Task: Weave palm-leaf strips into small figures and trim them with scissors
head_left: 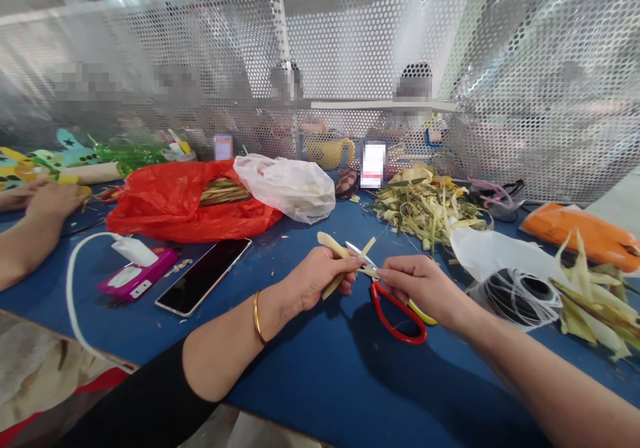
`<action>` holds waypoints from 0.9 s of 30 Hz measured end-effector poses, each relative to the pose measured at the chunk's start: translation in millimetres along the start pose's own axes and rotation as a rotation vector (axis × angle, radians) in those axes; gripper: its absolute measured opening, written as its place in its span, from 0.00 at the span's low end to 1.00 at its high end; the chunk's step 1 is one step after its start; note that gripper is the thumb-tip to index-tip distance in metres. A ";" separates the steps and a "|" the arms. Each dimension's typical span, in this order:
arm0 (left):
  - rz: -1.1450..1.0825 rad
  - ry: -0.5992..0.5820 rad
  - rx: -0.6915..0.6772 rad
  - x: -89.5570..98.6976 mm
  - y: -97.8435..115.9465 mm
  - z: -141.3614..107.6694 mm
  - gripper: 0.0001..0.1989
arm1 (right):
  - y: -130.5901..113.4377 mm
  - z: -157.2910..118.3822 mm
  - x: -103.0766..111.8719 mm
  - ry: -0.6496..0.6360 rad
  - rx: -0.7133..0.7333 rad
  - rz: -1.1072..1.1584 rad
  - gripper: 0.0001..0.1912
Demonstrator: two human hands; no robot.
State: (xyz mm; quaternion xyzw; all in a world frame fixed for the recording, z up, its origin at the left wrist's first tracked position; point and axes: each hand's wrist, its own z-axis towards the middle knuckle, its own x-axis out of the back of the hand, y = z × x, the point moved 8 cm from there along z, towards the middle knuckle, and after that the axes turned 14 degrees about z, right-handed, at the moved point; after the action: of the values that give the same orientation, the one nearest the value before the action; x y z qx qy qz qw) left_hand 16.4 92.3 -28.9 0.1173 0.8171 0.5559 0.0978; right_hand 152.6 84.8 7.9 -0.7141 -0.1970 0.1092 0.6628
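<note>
Pale yellow-green leaf strips [332,243] cross between my two hands over the blue table [300,381]. My left hand [325,273], with a gold bangle at the wrist, pinches the strips. My right hand [415,281] is closed at the fingertips on the right end of a strip. Scissors with red handles [404,336] lie on the table under and between my hands, blades pointing away; a yellow part shows beneath my right hand. Beyond my right hand is a pile of leaf scraps [425,208].
A phone [204,277], purple power strip [137,275] with white cable, red bag [160,201] and white bag [290,188] lie left. A wire spool [517,298], husks [595,301] and orange packet [580,235] are right. Another person's hands [55,201] work far left. Perforated metal panels stand behind.
</note>
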 end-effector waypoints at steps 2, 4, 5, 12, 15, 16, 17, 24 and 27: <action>0.010 -0.009 0.005 -1.5 -0.5 -2.0 0.17 | 9.4 2.6 -0.8 -0.004 -0.089 0.140 0.23; 0.035 -0.048 0.016 -6.3 -2.4 -4.6 0.18 | 15.3 4.7 -0.6 0.037 -0.111 0.282 0.23; 0.051 -0.072 0.022 -9.5 -3.9 -5.9 0.19 | 17.7 5.4 -0.8 0.065 -0.106 0.354 0.22; 0.161 -0.141 -0.008 -24.8 -8.8 -10.0 0.20 | 34.2 5.5 -7.9 0.196 -0.102 0.633 0.18; 0.205 -0.126 -0.067 -25.7 -4.9 -9.8 0.17 | 32.9 6.1 -1.9 0.261 -0.055 0.609 0.19; 0.223 -0.125 -0.081 -25.7 -3.8 -9.8 0.17 | 32.3 6.3 0.2 0.282 -0.039 0.603 0.19; 0.240 -0.126 -0.094 -25.6 -2.6 -10.0 0.16 | 32.0 6.5 1.7 0.297 -0.029 0.597 0.19; 0.292 -0.123 -0.074 -25.2 -2.3 -14.5 0.14 | 14.2 7.1 11.9 0.246 0.080 0.218 0.14; 0.360 -0.143 -0.068 -31.4 -6.8 -16.9 0.14 | -5.6 3.5 11.9 0.228 0.240 -0.162 0.10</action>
State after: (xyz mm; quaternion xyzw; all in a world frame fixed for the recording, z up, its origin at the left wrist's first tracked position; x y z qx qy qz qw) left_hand 40.9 65.5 -28.2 0.2973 0.7547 0.5819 0.0585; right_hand 161.1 93.2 14.4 -0.6196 -0.1628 -0.0035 0.7679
